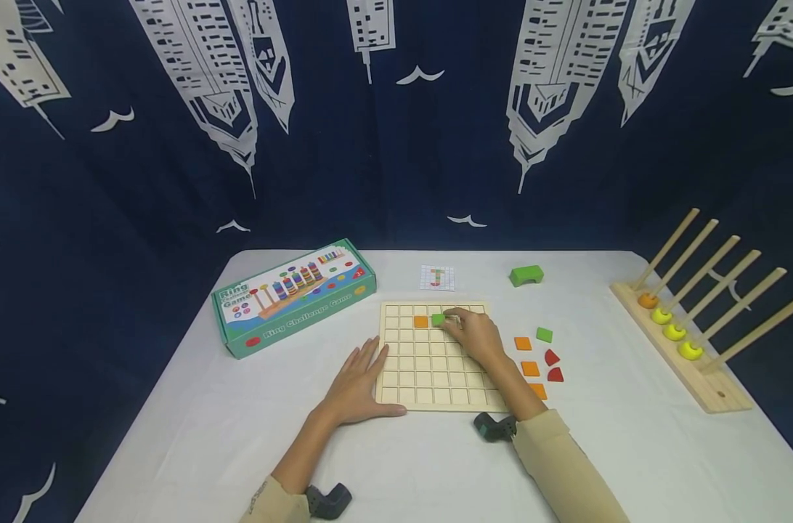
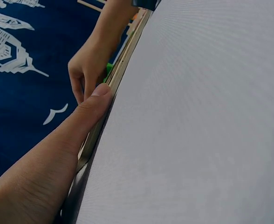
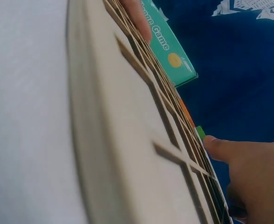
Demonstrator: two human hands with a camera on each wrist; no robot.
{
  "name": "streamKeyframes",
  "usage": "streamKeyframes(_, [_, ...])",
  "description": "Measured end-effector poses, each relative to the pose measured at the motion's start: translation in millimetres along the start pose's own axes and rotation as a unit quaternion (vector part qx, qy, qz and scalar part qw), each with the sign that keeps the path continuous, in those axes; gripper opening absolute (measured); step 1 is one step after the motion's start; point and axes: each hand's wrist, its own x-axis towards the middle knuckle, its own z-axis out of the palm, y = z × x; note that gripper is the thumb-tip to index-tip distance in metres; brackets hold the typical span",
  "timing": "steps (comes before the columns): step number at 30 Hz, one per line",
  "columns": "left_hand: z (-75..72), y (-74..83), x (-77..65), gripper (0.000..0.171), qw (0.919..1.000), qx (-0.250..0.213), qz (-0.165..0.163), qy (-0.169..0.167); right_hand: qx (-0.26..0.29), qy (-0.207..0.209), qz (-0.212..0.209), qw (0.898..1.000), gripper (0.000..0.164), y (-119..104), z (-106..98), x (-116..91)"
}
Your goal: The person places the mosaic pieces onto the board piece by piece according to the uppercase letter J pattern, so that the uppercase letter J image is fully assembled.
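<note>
A wooden grid board [image 1: 429, 378] lies on the white table. In its second row sits an orange square tile [image 1: 420, 322]. My right hand [image 1: 476, 338] pinches a green square tile [image 1: 438, 319] at the board, just right of the orange one. The right wrist view shows that green tile [image 3: 200, 132] at my fingertips, slightly raised. My left hand [image 1: 357, 388] rests with fingers spread along the board's left edge, its thumb at the near edge. In the left wrist view, the thumb [image 2: 88, 107] touches the board's side.
Right of the board lie loose orange tiles [image 1: 530, 369], a green tile [image 1: 544, 335] and red quarter-round pieces [image 1: 555, 375]. Behind stand a green game box [image 1: 298, 319], a pattern card [image 1: 438, 278] and a green arched block [image 1: 526, 274]. A peg stand [image 1: 717, 388] with rings is far right.
</note>
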Motion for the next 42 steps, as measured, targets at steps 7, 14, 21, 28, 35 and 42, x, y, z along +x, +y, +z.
streamKeyframes(7, [-1.4, 0.8, -0.2, 0.117, 1.0, -0.001, 0.003, 0.003, -0.012, -0.006, -0.003, 1.0, 0.031, 2, 3, 0])
streamKeyframes(14, [-1.4, 0.4, -0.7, 0.117, 1.0, -0.003, 0.002, 0.005, -0.012, -0.001, -0.014, 1.0, 0.034, 2, 5, -1])
streamKeyframes(21, [-0.1, -0.2, -1.6, 0.116, 1.0, -0.001, 0.006, 0.002, 0.023, -0.007, -0.028, 0.999, 0.034, 5, -1, -5])
streamKeyframes(28, [-1.6, 0.2, -0.6, 0.116, 1.0, -0.002, 0.007, 0.002, 0.037, -0.016, -0.017, 0.999, 0.031, 21, -22, -15])
streamKeyframes(35, [-1.1, 0.6, -0.3, 0.116, 1.0, 0.005, 0.004, 0.001, -0.007, 0.03, -0.015, 0.999, 0.028, 53, -52, -32])
streamKeyframes(42, [0.3, 0.7, 0.2, 0.117, 1.0, 0.003, 0.004, 0.004, -0.02, 0.03, 0.022, 0.999, 0.03, 78, -81, -49])
